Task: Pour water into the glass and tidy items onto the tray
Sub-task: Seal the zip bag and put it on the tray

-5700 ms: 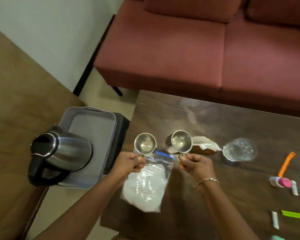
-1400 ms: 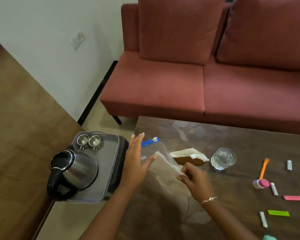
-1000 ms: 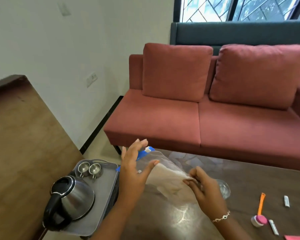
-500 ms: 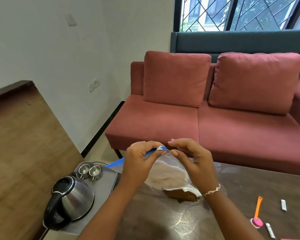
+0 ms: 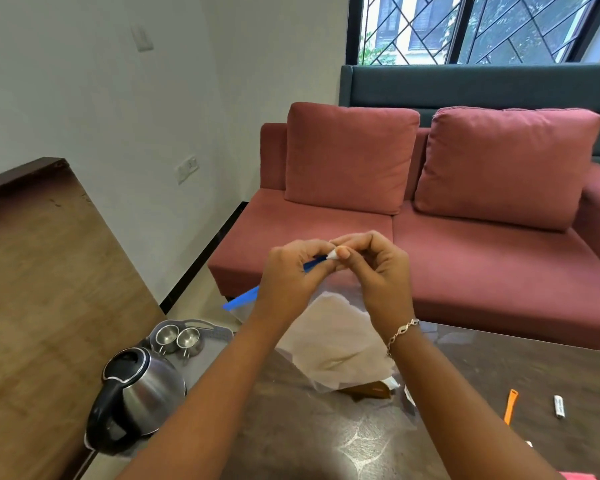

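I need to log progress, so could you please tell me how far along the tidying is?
Done: the two steel cups stand on the grey tray behind the kettle. In hand: the left hand and right hand hold up the clear zip bag by its blue strip. Left: the bag, the orange tool and a small white packet are still off the tray. The glass is not visible.

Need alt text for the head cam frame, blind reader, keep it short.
Two bare hands, left hand and right hand, hold up a clear zip bag with a blue seal strip above a dark wooden table, pinching its white slider. At left, a grey plastic tray carries a steel electric kettle and two small steel cups; a red sofa stands behind.
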The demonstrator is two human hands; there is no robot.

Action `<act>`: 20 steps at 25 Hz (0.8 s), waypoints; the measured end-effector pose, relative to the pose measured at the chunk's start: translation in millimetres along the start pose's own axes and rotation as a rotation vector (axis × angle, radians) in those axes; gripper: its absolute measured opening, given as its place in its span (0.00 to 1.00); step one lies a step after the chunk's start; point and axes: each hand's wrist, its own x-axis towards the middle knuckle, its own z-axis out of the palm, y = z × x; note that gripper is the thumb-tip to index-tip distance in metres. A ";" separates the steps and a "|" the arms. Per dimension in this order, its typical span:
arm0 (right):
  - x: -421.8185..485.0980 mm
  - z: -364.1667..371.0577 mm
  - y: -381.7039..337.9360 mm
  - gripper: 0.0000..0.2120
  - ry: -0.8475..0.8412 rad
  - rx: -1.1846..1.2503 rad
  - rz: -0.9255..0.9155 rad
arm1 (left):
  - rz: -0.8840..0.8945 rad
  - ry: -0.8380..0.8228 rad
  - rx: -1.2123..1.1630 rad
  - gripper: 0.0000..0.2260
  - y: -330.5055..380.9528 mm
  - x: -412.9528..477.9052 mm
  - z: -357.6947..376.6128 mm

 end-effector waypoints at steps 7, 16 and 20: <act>54.2 3.1 -24.9 0.11 0.054 0.017 -0.114 | 0.149 -0.036 0.083 0.05 21.3 67.5 -17.4; 105.5 7.0 -38.2 0.12 0.182 -0.051 -0.166 | 0.278 -0.095 0.224 0.12 28.6 134.2 -23.6; 113.0 -2.5 -32.1 0.10 0.261 -0.064 -0.184 | 0.219 -0.083 0.267 0.08 17.2 137.6 -28.5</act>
